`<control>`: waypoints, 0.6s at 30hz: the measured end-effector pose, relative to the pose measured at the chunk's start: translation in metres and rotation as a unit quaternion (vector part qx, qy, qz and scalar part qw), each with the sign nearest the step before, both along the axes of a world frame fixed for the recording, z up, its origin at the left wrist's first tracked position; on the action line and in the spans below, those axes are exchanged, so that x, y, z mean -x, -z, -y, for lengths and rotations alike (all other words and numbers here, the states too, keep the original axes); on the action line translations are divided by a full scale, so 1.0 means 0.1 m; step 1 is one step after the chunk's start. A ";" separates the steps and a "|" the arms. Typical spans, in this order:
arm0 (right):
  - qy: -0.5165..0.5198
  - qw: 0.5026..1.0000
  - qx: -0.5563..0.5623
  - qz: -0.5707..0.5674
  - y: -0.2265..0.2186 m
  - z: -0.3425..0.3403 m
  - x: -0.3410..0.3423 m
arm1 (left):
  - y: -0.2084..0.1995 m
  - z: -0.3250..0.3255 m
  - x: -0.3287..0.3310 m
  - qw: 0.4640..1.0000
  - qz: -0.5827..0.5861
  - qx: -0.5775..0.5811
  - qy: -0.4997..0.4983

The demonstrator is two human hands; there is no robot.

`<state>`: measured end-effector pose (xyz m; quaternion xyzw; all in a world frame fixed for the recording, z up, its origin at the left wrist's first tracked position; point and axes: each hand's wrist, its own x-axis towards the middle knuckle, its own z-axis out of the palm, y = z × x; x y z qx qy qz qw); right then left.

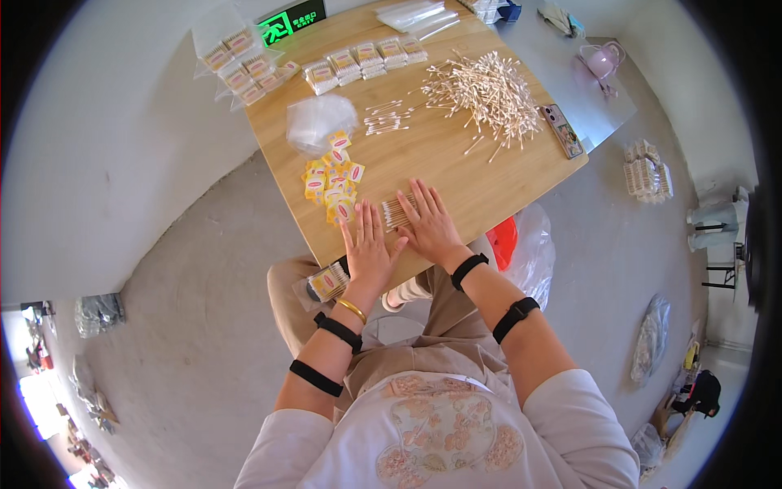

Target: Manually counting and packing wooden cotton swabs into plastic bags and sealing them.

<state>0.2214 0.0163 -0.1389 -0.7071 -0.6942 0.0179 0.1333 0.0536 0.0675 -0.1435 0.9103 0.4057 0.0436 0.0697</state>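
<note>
A flat row of cotton swabs (397, 213) lies on the wooden table (326, 236) near its front edge. My left hand (368, 247) is at the left end of the row, its fingers stretched out and pointing away from me. On the other side, my right hand (432, 226) lies with straight fingers along the row's right end, hiding part of it. Neither hand grips anything. Just beyond my left fingertips is a spread of yellow and white printed cards (332, 183). Below my left wrist, a packed bag of swabs (328, 281) sits at the table's edge.
A big heap of loose swabs (489, 94) covers the far right, with a smaller group (386, 118) left of it. Clear bags (322, 122) lie at the left; filled packs (366, 59) line the back. A phone (562, 130) rests at the right edge.
</note>
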 end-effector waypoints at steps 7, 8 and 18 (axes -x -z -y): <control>-0.001 1.000 0.006 0.002 0.03 -0.02 0.07 | 0.04 0.01 -0.08 0.999 -0.028 -0.022 0.002; -0.001 1.000 0.005 0.000 0.03 -0.02 0.08 | 0.04 0.01 -0.07 1.000 -0.021 -0.018 0.003; -0.006 1.000 -0.005 -0.010 0.01 -0.02 0.09 | 0.04 -0.03 -0.02 0.998 0.051 0.010 0.023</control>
